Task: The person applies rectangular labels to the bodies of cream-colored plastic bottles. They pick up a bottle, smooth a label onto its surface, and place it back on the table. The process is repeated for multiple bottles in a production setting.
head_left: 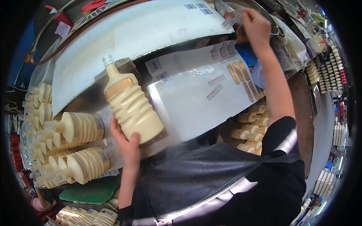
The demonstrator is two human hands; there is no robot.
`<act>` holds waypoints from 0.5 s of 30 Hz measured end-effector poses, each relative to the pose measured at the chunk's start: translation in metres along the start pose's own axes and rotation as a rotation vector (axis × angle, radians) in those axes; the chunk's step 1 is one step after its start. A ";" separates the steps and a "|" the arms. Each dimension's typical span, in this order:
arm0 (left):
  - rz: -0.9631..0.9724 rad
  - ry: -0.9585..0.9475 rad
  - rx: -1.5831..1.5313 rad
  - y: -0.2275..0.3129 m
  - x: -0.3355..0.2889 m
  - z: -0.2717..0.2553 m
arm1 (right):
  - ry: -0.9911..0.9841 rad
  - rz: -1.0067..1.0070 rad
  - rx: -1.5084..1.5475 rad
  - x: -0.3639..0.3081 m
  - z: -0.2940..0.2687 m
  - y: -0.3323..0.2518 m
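My left hand [126,145] grips the lower end of a cream bottle [137,113] with wavy ridges and a clear threaded neck. The bottle lies tilted, its neck pointing up and left, with a gold band label [120,87] across its shoulder. A grey block [126,64] shows behind the neck. At the far right, my right hand [257,32] pinches a clear printed label [232,20] beside a round metal basin [272,23]. Between my arms, a white sheet [181,113] bears gold label strips [236,74] and several clear labels [215,92].
Several cream bottles [85,128] lie stacked at left, and more bottles [250,128] sit beneath my right arm. A white board [139,26] spans the far side, with a red bottle [63,22] beyond its left end. A green mat [90,191] lies at lower left.
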State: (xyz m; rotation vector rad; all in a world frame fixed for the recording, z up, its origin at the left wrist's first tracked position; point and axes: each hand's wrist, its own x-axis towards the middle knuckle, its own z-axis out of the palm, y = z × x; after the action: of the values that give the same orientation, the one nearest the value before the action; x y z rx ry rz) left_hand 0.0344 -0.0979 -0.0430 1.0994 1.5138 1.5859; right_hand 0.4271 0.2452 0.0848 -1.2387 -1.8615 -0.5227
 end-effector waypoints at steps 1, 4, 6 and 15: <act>-0.003 0.006 0.015 0.000 0.000 0.000 | -0.001 0.020 -0.088 0.016 0.001 0.019; -0.014 0.018 0.025 -0.001 -0.001 0.000 | -0.285 0.231 -0.168 0.057 0.011 0.081; -0.015 0.022 0.016 -0.001 -0.001 0.001 | -0.655 0.297 -0.297 0.072 0.020 0.119; -0.040 0.021 -0.012 0.003 -0.002 0.001 | -1.037 0.437 -0.435 0.084 0.057 0.170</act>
State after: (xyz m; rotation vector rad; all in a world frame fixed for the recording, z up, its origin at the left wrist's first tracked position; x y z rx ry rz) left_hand 0.0364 -0.0994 -0.0404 1.0431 1.5285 1.5819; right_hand 0.5412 0.4055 0.1033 -2.4591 -2.2053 0.0064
